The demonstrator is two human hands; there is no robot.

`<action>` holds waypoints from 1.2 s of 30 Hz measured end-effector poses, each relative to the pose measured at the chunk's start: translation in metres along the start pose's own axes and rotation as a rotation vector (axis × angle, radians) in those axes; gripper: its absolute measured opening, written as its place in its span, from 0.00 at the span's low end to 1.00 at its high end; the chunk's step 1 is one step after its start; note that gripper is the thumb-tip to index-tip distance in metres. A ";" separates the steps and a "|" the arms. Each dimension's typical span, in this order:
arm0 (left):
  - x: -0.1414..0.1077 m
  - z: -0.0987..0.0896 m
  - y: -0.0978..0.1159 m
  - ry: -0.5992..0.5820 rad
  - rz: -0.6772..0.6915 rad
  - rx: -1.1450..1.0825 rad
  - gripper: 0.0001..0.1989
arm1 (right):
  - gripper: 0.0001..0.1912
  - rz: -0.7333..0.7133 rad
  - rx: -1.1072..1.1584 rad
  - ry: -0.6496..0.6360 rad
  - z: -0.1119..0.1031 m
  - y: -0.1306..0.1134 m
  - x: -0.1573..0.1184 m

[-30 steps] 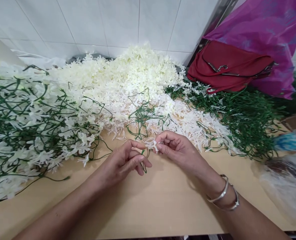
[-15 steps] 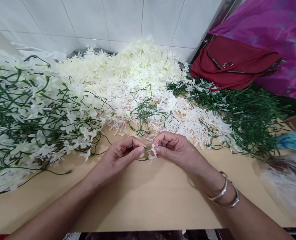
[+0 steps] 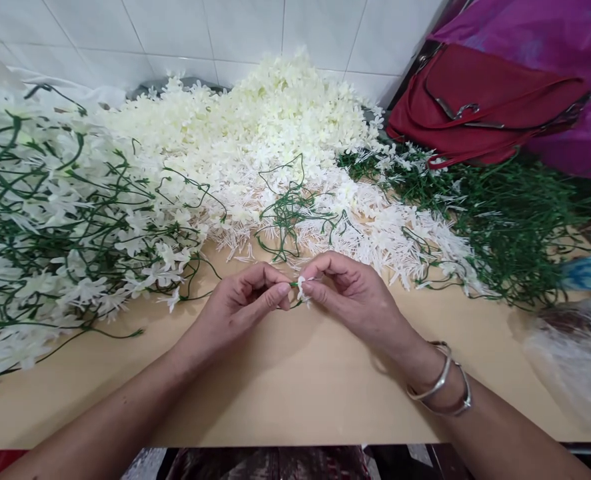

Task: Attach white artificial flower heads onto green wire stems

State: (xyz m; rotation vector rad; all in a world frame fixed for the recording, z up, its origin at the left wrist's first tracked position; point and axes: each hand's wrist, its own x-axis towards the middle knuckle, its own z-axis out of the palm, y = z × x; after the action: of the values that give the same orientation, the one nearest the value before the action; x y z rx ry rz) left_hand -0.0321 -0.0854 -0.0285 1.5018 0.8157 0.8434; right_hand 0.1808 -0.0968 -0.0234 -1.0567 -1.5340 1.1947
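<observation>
Over the front of the table, my left hand (image 3: 249, 303) pinches a thin green plastic stem (image 3: 294, 285) between thumb and forefinger. Facing it, my right hand (image 3: 355, 297) is closed on a small white artificial flower (image 3: 302, 291) at the stem's tip. The fingertips of both hands are almost together, and the flower is partly covered by them. Just beyond the hands lies a loose tangle of green stems (image 3: 288, 217) on top of small white stamen pieces (image 3: 382, 243).
A heap of cream petals (image 3: 285, 113) rises against the tiled wall (image 3: 250, 33). White flowers on stems (image 3: 90, 233) are piled at left, green stems (image 3: 520, 220) at right. A red handbag (image 3: 495, 100), purple bag (image 3: 540, 33) and clear plastic bag (image 3: 575, 360) stand along the right.
My right hand has pressed the flower closer to my left fingertips on the stem, and its fingers now cover more of it. The camera view has shifted slightly.
</observation>
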 end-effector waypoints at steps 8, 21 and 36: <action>-0.002 0.003 -0.005 0.049 0.003 0.079 0.13 | 0.04 -0.064 -0.023 0.026 0.006 0.003 -0.001; -0.004 0.007 -0.013 0.099 0.052 0.102 0.10 | 0.11 0.074 0.211 0.004 0.011 0.010 0.005; -0.004 0.012 -0.009 0.119 0.030 0.151 0.10 | 0.10 0.104 0.215 -0.075 -0.003 0.008 0.011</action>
State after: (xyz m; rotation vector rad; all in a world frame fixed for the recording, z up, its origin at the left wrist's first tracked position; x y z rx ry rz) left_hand -0.0245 -0.0940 -0.0388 1.6108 0.9652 0.9169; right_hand 0.1823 -0.0840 -0.0289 -0.9671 -1.3840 1.4505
